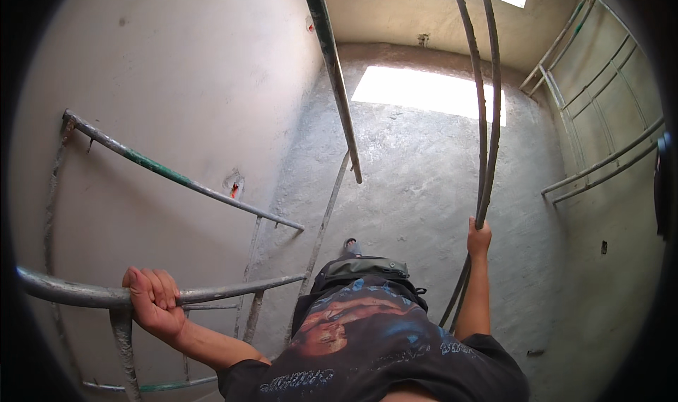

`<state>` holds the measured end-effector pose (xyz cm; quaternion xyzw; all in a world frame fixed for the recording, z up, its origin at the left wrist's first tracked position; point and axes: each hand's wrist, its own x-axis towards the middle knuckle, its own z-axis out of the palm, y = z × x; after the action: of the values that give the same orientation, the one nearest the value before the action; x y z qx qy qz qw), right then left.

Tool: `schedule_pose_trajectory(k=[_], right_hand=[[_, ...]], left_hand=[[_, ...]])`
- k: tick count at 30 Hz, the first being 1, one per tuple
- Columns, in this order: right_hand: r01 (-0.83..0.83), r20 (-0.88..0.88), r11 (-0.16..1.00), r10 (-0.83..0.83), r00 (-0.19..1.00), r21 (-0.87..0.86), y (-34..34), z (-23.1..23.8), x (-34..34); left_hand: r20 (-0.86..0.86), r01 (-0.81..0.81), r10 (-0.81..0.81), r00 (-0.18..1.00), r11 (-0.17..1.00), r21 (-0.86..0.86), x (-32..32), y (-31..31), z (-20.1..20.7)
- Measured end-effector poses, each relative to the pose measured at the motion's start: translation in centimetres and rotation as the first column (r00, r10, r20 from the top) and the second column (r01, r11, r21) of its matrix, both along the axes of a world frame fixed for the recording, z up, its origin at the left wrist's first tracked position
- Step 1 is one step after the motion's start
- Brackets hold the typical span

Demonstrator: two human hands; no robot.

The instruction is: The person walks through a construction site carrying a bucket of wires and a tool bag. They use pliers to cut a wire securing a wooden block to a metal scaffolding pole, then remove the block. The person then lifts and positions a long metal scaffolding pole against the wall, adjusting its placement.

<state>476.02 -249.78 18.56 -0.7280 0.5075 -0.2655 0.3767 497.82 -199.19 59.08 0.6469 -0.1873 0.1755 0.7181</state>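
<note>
My left hand (155, 299) is wrapped round the near tube of a metal scaffold frame (244, 289) on the left. This frame has grey tubes with green paint patches, uprights and a far top tube. Out to the right, my right hand (479, 239) is closed round two long thin dark metal rods (487, 119). They run side by side past the top edge of the view, and their lower ends pass behind my right forearm. Both rods look bowed, though the lens bends edges here too.
A thick metal pole (335, 70) slants down from the top, near a thinner bar (326, 211). More scaffold frames (600, 169) lean by the right wall. Bright light falls on the rough concrete floor (395, 183). A small wall box (234, 186) shows orange on the left wall.
</note>
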Motion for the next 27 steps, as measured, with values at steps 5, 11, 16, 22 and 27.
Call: schedule_pose_trajectory(k=[5, 11, 16, 22, 27], right_hand=[[0.033, -0.014, 0.999, -0.033, 0.999, -0.002, -6.2, 1.5, 2.0], [0.112, -0.004, 0.993, -0.112, 0.994, -0.039, -16.0, 2.4, 7.8], [0.157, 0.027, 0.987, -0.158, 0.987, 0.020, -26.5, 1.1, 13.0], [0.225, 0.120, 0.972, -0.231, 0.966, 0.065, -35.6, 3.8, 19.7], [0.257, 0.222, 0.948, -0.296, 0.929, 0.189, -45.1, 5.7, 24.8]], left_hand=[[0.009, 0.106, -0.106, 0.994, 0.994, -0.026, 5.4, -8.1, -0.8], [-0.010, 0.241, -0.242, 0.970, 0.968, -0.071, 15.3, -18.2, -3.3], [-0.083, 0.245, -0.255, 0.963, 0.962, -0.118, 24.4, -27.2, -4.3], [-0.083, 0.320, -0.325, 0.942, 0.945, -0.067, 33.9, -39.3, -2.9], [-0.104, 0.316, -0.323, 0.941, 0.946, -0.072, 41.4, -51.3, -2.2]])
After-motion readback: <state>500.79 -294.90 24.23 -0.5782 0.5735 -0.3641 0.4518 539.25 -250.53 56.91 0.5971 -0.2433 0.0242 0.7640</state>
